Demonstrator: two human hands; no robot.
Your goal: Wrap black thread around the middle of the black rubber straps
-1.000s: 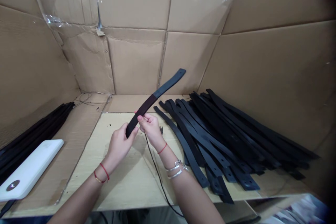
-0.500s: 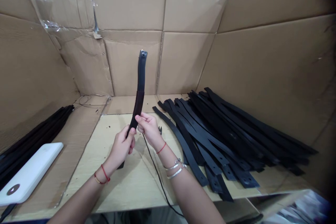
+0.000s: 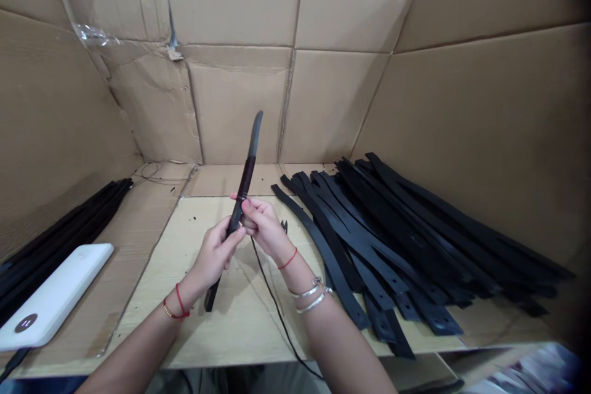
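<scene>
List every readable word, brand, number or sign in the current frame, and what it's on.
No text reads clearly.
White device: pale marks on its dark oval display, too small and blurred to read.
Held black strip, cardboard walls: no lettering visible.

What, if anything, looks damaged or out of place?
The cardboard back wall is split open at upper left, with a ragged flap below: looks torn. Dark scraps dot the yellowish board. Nothing obviously wrong on the held strip.
</scene>
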